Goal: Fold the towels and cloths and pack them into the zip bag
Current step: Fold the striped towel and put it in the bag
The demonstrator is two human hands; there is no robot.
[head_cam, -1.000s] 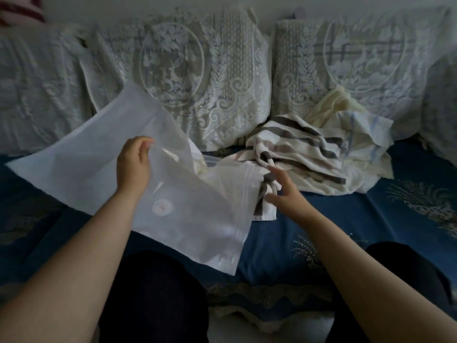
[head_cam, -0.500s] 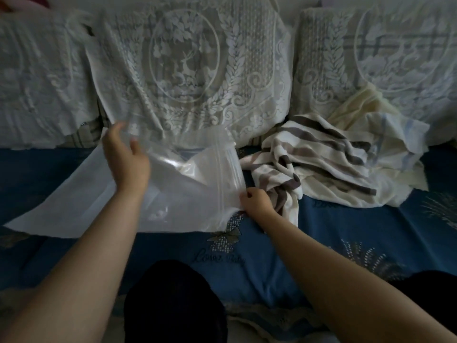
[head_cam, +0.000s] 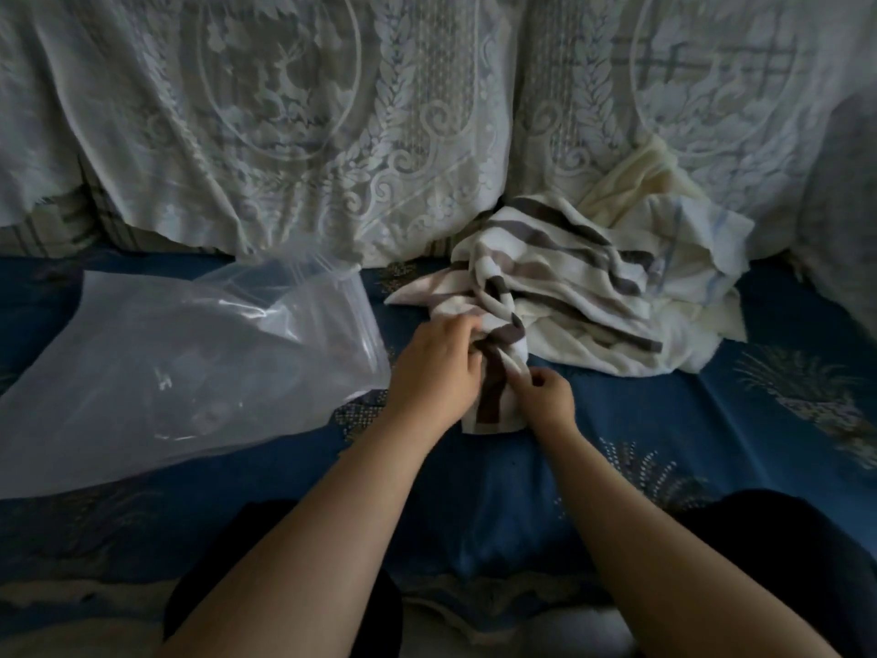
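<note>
Striped towel (head_cam: 545,296) ×1 | zip bag (head_cam: 190,363) ×1 | left hand (head_cam: 434,368), right hand (head_cam: 545,398) both grip towel

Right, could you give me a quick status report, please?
Both hands, left hand and right hand, grip the striped towel. Zip bag lies beside it, mouth open. Nothing in the way.

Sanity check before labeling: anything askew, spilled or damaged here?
Nothing damaged or spilled. The striped towel and pale cloths lie in a crumpled, unfolded heap. The zip bag lies beside it, mouth open, apparently empty. Left hand and right hand both grip the towel's near end.
</note>
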